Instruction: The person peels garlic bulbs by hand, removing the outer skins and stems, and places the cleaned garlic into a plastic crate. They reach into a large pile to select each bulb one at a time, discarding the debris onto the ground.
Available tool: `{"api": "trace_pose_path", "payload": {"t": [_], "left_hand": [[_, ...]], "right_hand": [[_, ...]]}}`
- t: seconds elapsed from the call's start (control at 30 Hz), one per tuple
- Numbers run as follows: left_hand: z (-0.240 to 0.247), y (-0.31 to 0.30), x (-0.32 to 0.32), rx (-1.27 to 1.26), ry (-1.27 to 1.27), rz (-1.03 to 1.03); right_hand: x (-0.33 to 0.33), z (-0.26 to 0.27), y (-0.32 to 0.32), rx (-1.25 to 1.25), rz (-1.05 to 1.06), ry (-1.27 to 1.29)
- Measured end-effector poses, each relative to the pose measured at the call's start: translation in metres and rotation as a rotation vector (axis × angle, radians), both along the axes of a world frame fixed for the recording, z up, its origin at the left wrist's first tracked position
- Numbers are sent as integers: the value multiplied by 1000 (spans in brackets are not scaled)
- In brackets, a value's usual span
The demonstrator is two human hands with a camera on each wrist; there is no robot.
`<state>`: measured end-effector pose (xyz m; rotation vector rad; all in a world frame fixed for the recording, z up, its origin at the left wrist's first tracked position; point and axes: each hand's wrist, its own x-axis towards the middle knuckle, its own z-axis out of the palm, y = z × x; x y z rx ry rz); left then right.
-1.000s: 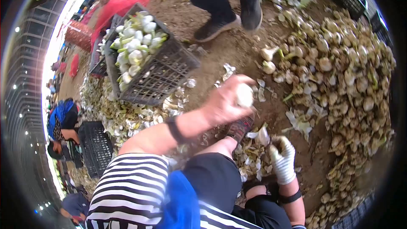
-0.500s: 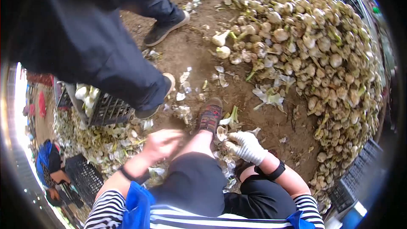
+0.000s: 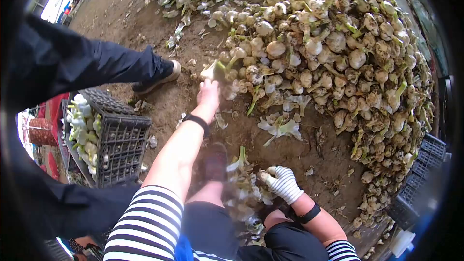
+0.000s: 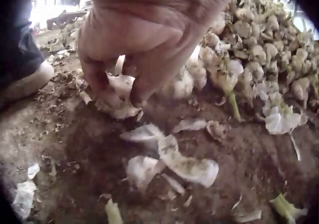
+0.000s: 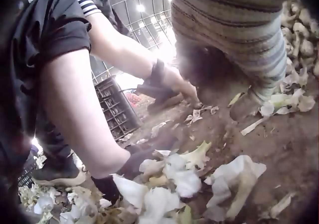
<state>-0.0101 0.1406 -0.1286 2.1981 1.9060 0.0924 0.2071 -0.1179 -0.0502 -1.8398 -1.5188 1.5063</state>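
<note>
My bare left hand (image 3: 208, 97) reaches down to the near edge of a large garlic pile (image 3: 333, 43). Its fingers grip a pale garlic bulb (image 3: 209, 72). In the left wrist view, thumb and fingers curl round it close to the soil, hiding most of it, and papery skin (image 4: 121, 83) shows between them. My right hand (image 3: 285, 185), in a striped white glove, hangs bent over peelings (image 3: 246, 191) by my legs. Brownish tips stick out from the glove. I cannot tell whether it holds anything.
A black crate (image 3: 123, 147) of trimmed garlic stands at the left, near another person's dark trouser leg (image 3: 106, 60) and shoe (image 3: 157, 77). Loose leaves (image 3: 280, 128) lie on the soil. Another black crate (image 3: 420, 169) borders the pile at the right.
My left hand, earlier holding a white bulb toward the crate, came back without it and then stretched forward to the pile. The other person stepped in at the left. The view swung toward the pile.
</note>
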Motion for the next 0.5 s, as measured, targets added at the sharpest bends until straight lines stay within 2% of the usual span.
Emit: {"api": "trace_pose_path", "payload": {"t": [0.03, 0.1, 0.17, 0.2, 0.23, 0.3, 0.33, 0.37, 0.4, 0.43, 0.47, 0.5], "left_hand": [[-9, -4, -8, 40, 96, -44], [-21, -4, -22, -195, 123, 88], [9, -15, -13, -278, 136, 94], [14, -18, -11, -323, 188, 93], [12, -20, -13, -331, 188, 85], [1, -28, -15, -846, -729, 495], [26, -49, 3, -851, -1025, 567], [42, -66, 15, -881, -1163, 449], [57, -85, 28, -894, -1344, 370], [72, -104, 42, -907, -1453, 296], [86, -121, 58, -923, -1560, 235], [95, -136, 75, -929, -1674, 167]], "right_hand": [[4, -1, 2, -54, -18, -1], [10, -1, 7, -97, -44, 1], [14, 1, 12, 21, 51, -91], [13, 6, 13, 144, 91, -168], [11, 7, 13, 135, 85, -170], [13, 8, 10, 411, -37, -68], [18, 6, 8, 399, -113, -20], [19, -3, 3, 238, -346, 155], [24, 11, 10, 42, -456, 276], [27, 28, 13, 20, -517, 328], [28, 30, 16, 127, -490, 276], [24, 20, 16, 97, -570, 525]]}}
